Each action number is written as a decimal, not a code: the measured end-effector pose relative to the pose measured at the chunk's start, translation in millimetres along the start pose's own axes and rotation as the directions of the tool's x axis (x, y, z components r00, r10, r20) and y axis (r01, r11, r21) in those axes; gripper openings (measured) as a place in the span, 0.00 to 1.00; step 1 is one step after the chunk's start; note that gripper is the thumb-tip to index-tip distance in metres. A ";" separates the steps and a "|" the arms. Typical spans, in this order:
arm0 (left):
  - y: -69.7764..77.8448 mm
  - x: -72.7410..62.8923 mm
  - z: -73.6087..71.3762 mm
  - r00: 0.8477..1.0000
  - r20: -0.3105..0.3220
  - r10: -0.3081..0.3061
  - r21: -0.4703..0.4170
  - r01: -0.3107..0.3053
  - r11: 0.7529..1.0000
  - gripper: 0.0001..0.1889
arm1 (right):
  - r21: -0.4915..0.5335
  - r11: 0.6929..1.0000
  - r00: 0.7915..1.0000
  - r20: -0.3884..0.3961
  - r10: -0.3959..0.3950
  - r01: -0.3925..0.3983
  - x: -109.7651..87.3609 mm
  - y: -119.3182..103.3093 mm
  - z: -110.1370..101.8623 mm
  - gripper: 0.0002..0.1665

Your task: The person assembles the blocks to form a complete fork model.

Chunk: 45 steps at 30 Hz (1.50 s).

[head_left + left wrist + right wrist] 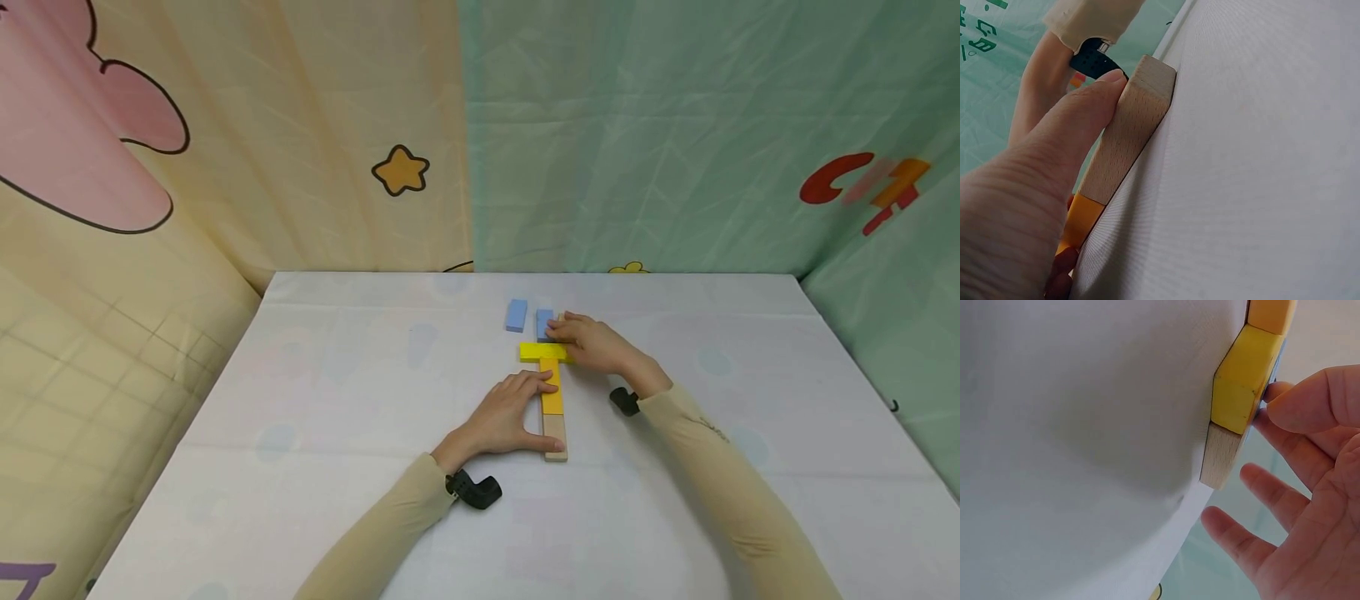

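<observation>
A light blue block (544,324) lies just beyond a yellow block (529,352) set crosswise. An orange block (551,402) and a plain wooden block (553,429) run from it toward me in a line. My left hand (504,417) spans that line, its thumb touching the plain block (1122,137) and its fingertips on the orange one (1083,219). Over the far end is my right hand (596,343), fingertips at the light blue block and thumb beside the yellow block (1235,394). Another plain wooden block (1219,453) adjoins the yellow one, mostly covered by this hand in the head view.
A second light blue block (516,316) lies apart, to the left of the others. White cloth covers the table (337,358). Printed curtains (637,133) hang behind its far edge and along both sides. A dark camera (474,490) sits at the left wrist.
</observation>
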<state>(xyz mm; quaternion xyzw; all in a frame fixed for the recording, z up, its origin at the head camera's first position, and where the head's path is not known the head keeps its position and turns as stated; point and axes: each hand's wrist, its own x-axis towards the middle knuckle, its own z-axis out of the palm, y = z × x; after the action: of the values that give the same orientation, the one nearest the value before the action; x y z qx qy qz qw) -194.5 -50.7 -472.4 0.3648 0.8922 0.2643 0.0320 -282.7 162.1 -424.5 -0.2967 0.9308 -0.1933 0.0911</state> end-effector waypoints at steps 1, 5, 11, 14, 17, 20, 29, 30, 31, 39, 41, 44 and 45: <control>0.1 -0.1 -0.1 1.000 0.001 -0.001 -0.001 0.001 1.000 0.42 | 0.002 1.000 1.000 -0.001 -0.003 0.003 -0.5 0.1 0.1 0.25; 0.6 -0.3 -0.3 1.000 0.002 -0.005 -0.003 0.005 1.000 0.42 | -0.002 1.000 1.000 -0.004 -0.013 0.013 -2.0 0.8 0.9 0.25; 1.5 -0.5 0.4 1.000 0.013 -0.015 -0.002 0.016 1.000 0.42 | 0.000 0.999 0.999 -0.013 -0.033 0.033 -3.8 2.4 2.6 0.25; 2.0 -0.5 0.7 1.000 0.014 -0.017 0.002 0.017 1.000 0.42 | -0.001 0.999 0.999 -0.018 -0.038 0.038 -4.8 2.4 3.0 0.26; 2.1 -0.3 0.6 1.000 0.015 -0.018 0.004 0.018 1.000 0.42 | 0.000 0.999 0.999 -0.023 -0.040 0.040 -5.9 2.2 3.4 0.26; 2.3 -0.2 0.1 1.000 0.016 -0.016 0.008 0.016 1.000 0.42 | 0.006 0.999 0.999 -0.028 -0.040 0.041 -6.0 2.8 4.1 0.26; 1.4 0.0 0.1 1.000 0.013 -0.014 0.018 0.014 1.000 0.42 | 0.018 0.998 0.998 -0.034 -0.052 0.052 -8.2 1.3 3.0 0.25; 1.2 0.1 0.1 1.000 0.013 -0.015 0.018 0.015 1.000 0.42 | 0.019 0.998 0.998 -0.034 -0.052 0.053 -8.4 0.6 2.8 0.25; 1.0 0.1 0.1 1.000 0.013 -0.015 0.019 0.015 1.000 0.42 | 0.019 0.998 0.998 -0.034 -0.052 0.053 -8.6 -0.1 2.6 0.25; 2.7 0.0 -1.2 1.000 0.018 -0.025 0.009 0.025 1.000 0.43 | 0.021 0.999 0.999 -0.023 -0.027 0.028 -9.3 -3.3 2.2 0.26; 3.1 0.1 -1.7 0.999 0.021 -0.030 0.007 0.030 1.000 0.43 | 0.028 0.999 0.999 -0.021 -0.025 0.026 -9.3 -3.0 2.4 0.26; 3.6 0.1 -2.4 0.999 0.020 -0.031 0.006 0.031 0.999 0.43 | 0.034 0.999 0.999 -0.023 -0.037 0.037 -9.7 -3.1 2.6 0.26; 3.5 0.1 -2.5 0.999 0.018 -0.030 0.007 0.030 1.000 0.43 | 0.034 0.998 0.999 -0.025 -0.043 0.044 -9.7 -3.1 2.7 0.25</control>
<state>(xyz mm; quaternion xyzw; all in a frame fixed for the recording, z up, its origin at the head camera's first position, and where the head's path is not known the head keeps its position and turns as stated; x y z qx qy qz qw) -193.0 -49.6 -468.5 0.3537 0.8983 0.2572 0.0430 -272.5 164.7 -425.1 -0.3128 0.9217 -0.2150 0.0806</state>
